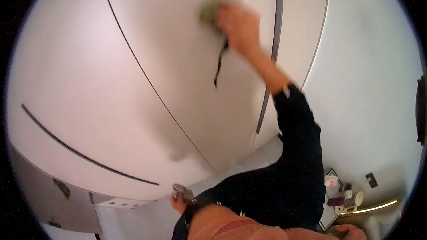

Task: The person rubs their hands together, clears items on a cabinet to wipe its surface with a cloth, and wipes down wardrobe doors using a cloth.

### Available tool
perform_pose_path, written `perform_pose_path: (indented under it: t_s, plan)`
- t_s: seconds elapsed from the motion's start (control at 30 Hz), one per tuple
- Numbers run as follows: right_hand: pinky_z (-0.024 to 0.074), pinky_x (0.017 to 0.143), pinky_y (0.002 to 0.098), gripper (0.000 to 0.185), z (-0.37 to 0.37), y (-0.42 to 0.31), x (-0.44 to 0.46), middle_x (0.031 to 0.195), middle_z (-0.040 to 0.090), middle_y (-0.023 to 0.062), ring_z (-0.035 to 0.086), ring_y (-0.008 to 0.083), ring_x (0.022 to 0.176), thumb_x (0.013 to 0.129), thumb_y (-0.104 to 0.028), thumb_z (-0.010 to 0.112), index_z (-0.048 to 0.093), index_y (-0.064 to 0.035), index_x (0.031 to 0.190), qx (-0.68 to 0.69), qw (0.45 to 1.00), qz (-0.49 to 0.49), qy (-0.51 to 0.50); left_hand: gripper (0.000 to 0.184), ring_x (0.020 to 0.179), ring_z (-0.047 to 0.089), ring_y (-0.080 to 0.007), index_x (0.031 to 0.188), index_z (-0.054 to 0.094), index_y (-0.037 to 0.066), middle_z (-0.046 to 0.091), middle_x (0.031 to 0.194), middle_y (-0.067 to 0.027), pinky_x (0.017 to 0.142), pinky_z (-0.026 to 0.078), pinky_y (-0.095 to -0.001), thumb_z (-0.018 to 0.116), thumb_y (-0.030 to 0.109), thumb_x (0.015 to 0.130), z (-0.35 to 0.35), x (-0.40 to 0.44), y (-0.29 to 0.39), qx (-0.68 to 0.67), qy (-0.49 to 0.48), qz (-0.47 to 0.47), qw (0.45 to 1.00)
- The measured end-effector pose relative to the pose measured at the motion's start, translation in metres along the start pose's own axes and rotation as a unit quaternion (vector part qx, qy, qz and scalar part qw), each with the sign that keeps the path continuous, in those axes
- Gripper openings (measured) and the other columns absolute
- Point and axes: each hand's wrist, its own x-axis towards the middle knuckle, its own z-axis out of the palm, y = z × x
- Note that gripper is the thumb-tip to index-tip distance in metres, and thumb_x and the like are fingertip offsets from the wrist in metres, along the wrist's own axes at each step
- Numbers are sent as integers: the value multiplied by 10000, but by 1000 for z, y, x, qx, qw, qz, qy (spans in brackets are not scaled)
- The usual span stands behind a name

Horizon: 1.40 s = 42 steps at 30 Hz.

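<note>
My right hand [242,26], blurred by motion, is pressed round a green cloth or sponge [211,12] against a tall white cabinet door [187,58]. A thin black strap [219,64] hangs below that hand. Low in the view, near the bottom of the doors, my left hand [178,203] has its fingers round a small grey cloth [182,191]. Dark sleeves cover both of my arms.
Long dark handles [84,155] run along the doors, one at the left and one right of my raised hand. A white wall [364,75] stands at the right. Below it are a tray [328,222] with small items and a lit strip [376,207].
</note>
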Motion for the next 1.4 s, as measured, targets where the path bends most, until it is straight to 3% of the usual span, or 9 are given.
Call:
perform_pose_path:
  t_s: [0.13,0.37,0.43,0.5,0.87,1.03,1.17,1.37,1.4]
  plan:
    - [336,933,463,595,-3,73,75,1300,408,186,413,380,1139,749,-192,637,408,-77,1286,-38,992,82,83,332,903,574,-210,1121,513,-30,584,1033,-118,793,482,-336,523,-45,790,38,3,62,-88,-83,-122,985]
    - [295,990,435,531,8,-30,-191,1264,426,226,398,392,1172,768,-123,586,418,15,1252,-3,949,310,61,321,888,576,-190,1089,541,-28,601,998,-101,804,473,-318,513,-83,774,26,-24,97,-13,-44,-68,997]
    - [283,1015,425,484,1,-95,-313,1241,435,242,414,368,1172,768,-2,489,418,39,1244,37,895,445,19,316,884,576,-187,1084,542,-27,602,997,-99,802,472,-316,513,-85,774,3,-21,80,-58,-36,-71,995]
    - [332,994,381,455,-4,-153,-368,1180,499,177,438,294,1166,784,-1,477,423,42,1234,141,635,760,4,309,883,576,-184,1079,543,-27,603,996,-99,800,472,-316,512,-85,777,-16,-18,75,-99,-10,-65,993]
    - [406,814,431,403,2,-150,-42,1072,535,98,510,304,976,632,-152,651,568,-155,1027,121,975,175,67,345,934,564,-204,1116,531,-24,584,1056,-117,837,461,-327,520,-63,773,-9,-15,94,-73,-74,-21,994]
    - [346,698,383,285,8,-245,-184,1117,519,-61,485,174,960,719,-71,589,566,-275,917,202,978,53,-22,343,932,567,-202,1104,538,-23,593,1045,-119,843,465,-332,520,-70,765,-10,-17,89,-95,-157,-16,983]
    - [385,888,445,277,-40,-195,-284,1199,525,-70,491,188,1103,779,-142,562,604,-296,1006,229,895,57,-378,341,919,574,-212,1102,536,-27,596,1040,-126,833,475,-347,501,-78,766,-17,-31,69,-36,-108,30,993]
    - [412,820,400,270,-100,25,-125,1029,618,93,558,265,979,724,-104,591,616,-139,990,-21,978,205,-18,369,923,582,-237,1139,500,-20,584,1060,-131,808,492,-374,485,-88,776,23,-62,90,-81,-76,-31,993]
    - [361,948,429,400,-132,49,-56,1192,517,182,462,363,1118,754,-88,575,524,-39,1148,46,991,77,98,365,921,582,-236,1137,501,-20,585,1058,-128,807,492,-370,490,-86,779,45,-70,99,-78,-58,-48,994]
